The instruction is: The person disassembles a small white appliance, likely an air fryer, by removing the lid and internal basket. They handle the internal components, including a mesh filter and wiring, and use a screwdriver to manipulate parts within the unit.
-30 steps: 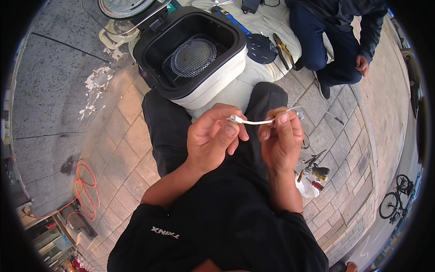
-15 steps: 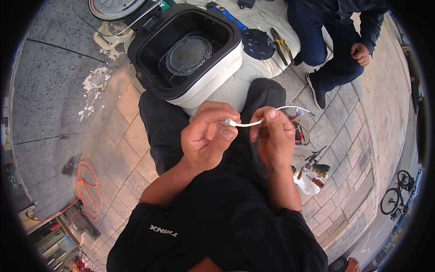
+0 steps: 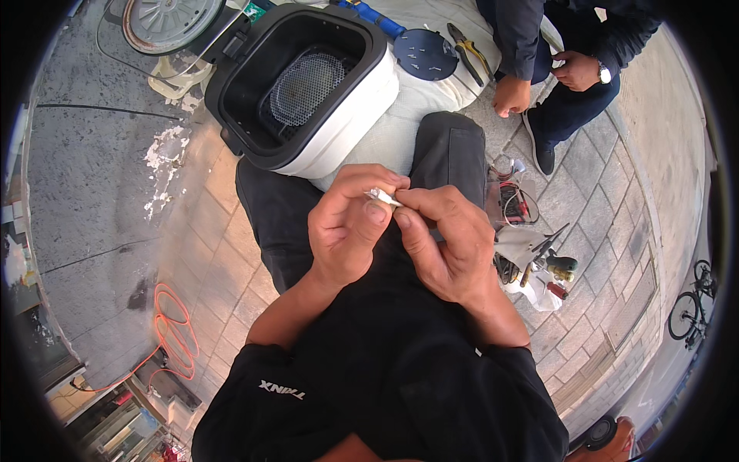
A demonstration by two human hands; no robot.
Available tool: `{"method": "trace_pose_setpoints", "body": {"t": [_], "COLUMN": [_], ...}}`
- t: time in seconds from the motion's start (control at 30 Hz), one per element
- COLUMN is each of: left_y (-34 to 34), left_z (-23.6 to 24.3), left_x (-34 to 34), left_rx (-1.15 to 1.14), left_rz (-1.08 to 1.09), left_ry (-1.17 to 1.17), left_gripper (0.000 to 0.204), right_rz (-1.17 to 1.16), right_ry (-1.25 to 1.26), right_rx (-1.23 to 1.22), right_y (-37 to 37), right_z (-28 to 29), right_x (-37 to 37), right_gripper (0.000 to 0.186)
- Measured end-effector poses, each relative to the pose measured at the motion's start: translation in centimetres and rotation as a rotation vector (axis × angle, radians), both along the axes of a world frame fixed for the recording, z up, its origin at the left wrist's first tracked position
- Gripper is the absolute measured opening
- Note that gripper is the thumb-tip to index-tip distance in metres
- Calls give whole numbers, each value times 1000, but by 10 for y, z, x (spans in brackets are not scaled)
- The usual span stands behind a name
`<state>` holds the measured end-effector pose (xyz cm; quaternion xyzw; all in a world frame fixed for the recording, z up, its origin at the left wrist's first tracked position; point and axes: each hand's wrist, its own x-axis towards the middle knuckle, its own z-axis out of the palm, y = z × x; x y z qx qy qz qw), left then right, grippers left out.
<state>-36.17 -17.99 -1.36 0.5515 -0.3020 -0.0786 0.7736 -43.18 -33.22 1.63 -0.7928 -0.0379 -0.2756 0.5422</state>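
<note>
1. Now the right hand (image 3: 453, 245) is pinching right beside the left hand (image 3: 342, 231) rather than farther along the white cable (image 3: 395, 202) — so the handling is apparently centring on the connector end.
2. Both hands are gripping: the left is clamping the white connector (image 3: 379, 195), while the right is pinching the cable where it meets that piece.
3. The connector is sitting between the fingertips, above the dark trousers (image 3: 273, 223), looking small, pale and partly glossy — most of the cable is staying out of sight.
</note>
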Motion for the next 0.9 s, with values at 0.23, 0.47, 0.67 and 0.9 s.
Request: {"method": "trace_pose_setpoints", "body": {"t": [0.23,0.47,0.67,0.9], "left_y": [0,4,8,8], "left_z": [-2,2,6,11], "left_x": [-4,-6,-4,-11], "left_rx": [-173,-164,-195,-276], "left_rz": [-114,-133,-185,-179], "left_ry": [158,228,272,388], "left_gripper": [25,32,29,26], "right_rz": [-41,-53,-24,-35], "right_ry": [-70,-87,-78,-73], "right_rx": [-78,-97,-101,-113], "right_y": [5,9,8,13], "right_z": [8,8,13,13], "right_x": [4,5,4,2], "right_gripper": [19,18,18,21]}}
